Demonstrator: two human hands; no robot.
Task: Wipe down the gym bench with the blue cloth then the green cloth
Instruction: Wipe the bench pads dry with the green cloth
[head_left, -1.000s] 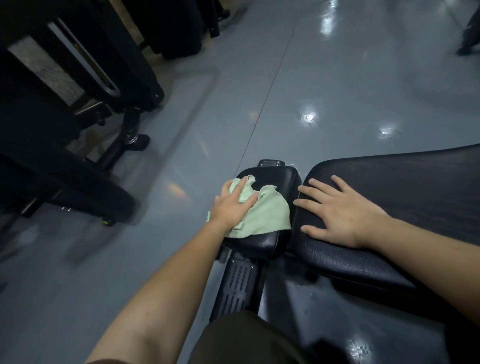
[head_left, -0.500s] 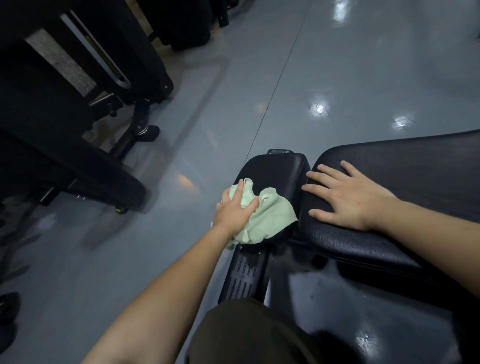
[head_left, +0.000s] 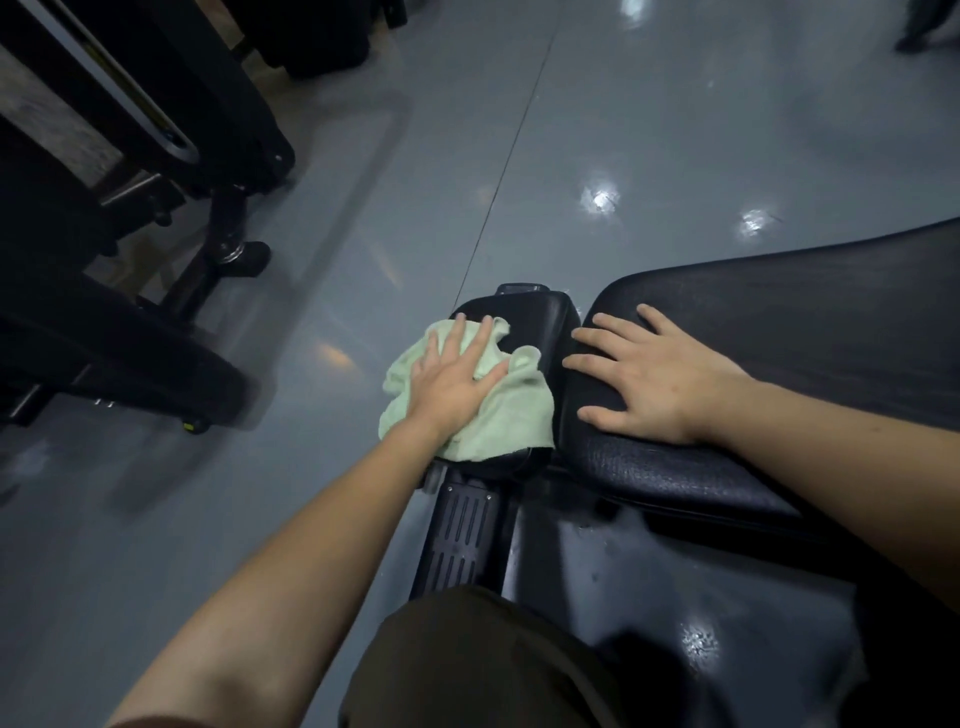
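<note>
The gym bench has a small black seat pad (head_left: 540, 317) and, to its right, a long black back pad (head_left: 779, 322). A pale green cloth (head_left: 498, 415) lies spread over the near and left part of the seat pad. My left hand (head_left: 452, 379) presses flat on the cloth with straight, spread fingers. My right hand (head_left: 649, 374) rests flat on the near end of the back pad, fingers spread. No blue cloth is in view.
The bench's black frame (head_left: 462, 535) runs toward me below the seat pad. Dark gym machines (head_left: 156, 218) with feet and bars stand at the left. Glossy grey floor (head_left: 623, 130) stretches ahead. My dark trouser leg (head_left: 467, 665) fills the bottom centre.
My left hand went from bunching the green cloth at the seat pad's near edge to pressing it flat farther up the pad. The right hand has stayed on the back pad.
</note>
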